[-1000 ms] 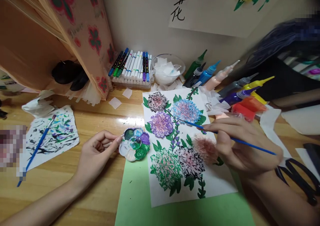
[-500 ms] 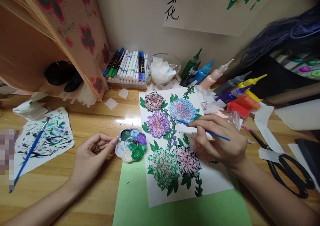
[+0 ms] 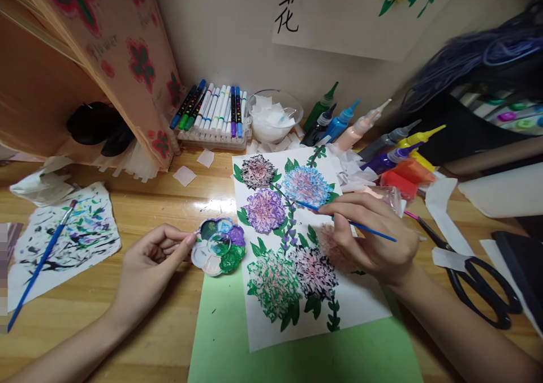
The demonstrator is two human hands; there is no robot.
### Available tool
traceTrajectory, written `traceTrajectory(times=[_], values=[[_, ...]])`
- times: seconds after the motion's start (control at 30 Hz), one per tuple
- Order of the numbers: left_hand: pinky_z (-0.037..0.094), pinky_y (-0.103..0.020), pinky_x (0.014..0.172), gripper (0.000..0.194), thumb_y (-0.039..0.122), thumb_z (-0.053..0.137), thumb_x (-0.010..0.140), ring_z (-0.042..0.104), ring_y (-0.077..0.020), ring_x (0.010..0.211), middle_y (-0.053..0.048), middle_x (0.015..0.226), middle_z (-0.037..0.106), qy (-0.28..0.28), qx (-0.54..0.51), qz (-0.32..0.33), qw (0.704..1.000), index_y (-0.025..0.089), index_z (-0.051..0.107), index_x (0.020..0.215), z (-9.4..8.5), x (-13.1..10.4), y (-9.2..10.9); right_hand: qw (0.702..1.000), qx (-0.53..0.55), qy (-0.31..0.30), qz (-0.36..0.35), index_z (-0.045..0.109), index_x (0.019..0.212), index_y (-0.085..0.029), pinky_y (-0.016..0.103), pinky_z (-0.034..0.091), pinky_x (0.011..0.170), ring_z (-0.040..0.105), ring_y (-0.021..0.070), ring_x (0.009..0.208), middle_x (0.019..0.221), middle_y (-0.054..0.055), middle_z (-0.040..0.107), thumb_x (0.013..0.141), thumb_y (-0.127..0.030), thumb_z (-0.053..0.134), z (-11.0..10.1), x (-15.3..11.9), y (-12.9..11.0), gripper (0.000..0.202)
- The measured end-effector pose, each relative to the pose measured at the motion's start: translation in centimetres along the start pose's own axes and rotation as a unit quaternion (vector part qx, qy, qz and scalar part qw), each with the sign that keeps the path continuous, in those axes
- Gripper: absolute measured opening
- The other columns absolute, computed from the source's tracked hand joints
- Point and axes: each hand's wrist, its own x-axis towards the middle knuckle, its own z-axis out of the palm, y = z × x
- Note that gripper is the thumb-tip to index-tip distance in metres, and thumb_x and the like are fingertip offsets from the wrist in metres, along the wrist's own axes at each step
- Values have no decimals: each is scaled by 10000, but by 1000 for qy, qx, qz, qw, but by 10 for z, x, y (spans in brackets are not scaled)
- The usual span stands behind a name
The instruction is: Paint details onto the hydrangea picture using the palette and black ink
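Right hand had scooted left across the painting compared with a second earlier, and its slim blue-handled paintbrush looked shorter, so it had probably tipped up more. Everything else sliding left was seemingly just the camera turning.

Biggest first: a glossy yellow-brown wooden desk carried the lot. On it lay a pale green rectangular sheet, maybe a mat to save the wood from drips. Partly on that was the white paper sheet with six painted pompom flowers, set at a slight slant that probably suited the right arm.

Off left, a paint-smeared white tissue sheet bore a spare blue-handled brush, presumably so wet bristles stayed off the wood.

Left hand pinched a small white flower-shaped plastic palette by its rim beside the paper's left edge, likely so it couldn't slide and the paint stayed close.

Right hand gripped its paintbrush pen-style, low down, which should've helped control. Smallest bit: its tip was at the thin leafy vine; couldn't tell if they touched.
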Motion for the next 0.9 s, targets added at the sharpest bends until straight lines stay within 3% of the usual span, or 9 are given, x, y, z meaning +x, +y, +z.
traceTrajectory(times=[0.73, 0.9], values=[[477, -163, 545, 229, 391, 731, 675, 591, -107, 584, 6, 644, 644, 1, -3, -5, 1000, 188, 630, 701, 0, 1, -2, 999, 12, -14, 41, 599, 850, -190, 299, 490, 598, 595, 156, 661, 703, 23, 656, 824, -91, 487, 0, 0, -1, 151], [478, -159, 547, 223, 384, 738, 666, 593, -109, 592, 9, 645, 647, 4, 3, 2, 1000, 190, 630, 689, 0, 1, -2, 997, 43, 7, 58, 608, 901, -206, 314, 500, 626, 603, 169, 692, 720, 23, 651, 808, -62, 493, -4, 7, -2, 207]])
